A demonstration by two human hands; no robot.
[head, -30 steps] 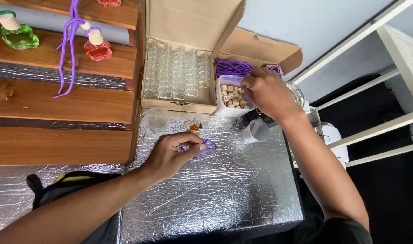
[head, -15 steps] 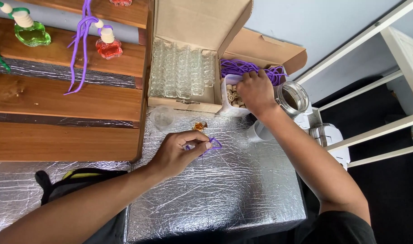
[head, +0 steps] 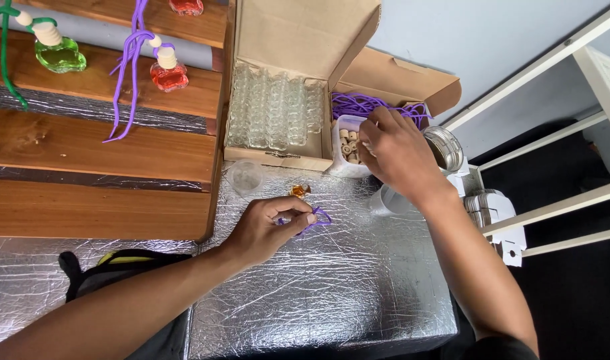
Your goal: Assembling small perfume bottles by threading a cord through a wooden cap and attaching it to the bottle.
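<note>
Two hands engaged: left hand (head: pixel 268 227) pinches purple cord (head: pixel 318 219); right hand (head: pixel 395 153), fingers curled, should lift one wooden cap (head: pixel 348 143) cleanly.

Foil-covered surface (head: pixel 331 293). Stepped wooden shelves (head: pixel 98 147) at left. Pale blue-grey wall (head: pixel 491 47) behind. White frame (head: pixel 558 133) at right, over dark floor (head: pixel 578 293). Even daylight.

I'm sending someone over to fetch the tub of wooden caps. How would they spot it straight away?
Start at the open cardboard box of clear glass bottles on the foil-covered table. Against its right side stands a small clear plastic tub, under the right hand. It alone holds pale wooden caps; behind it are purple cords.
</note>
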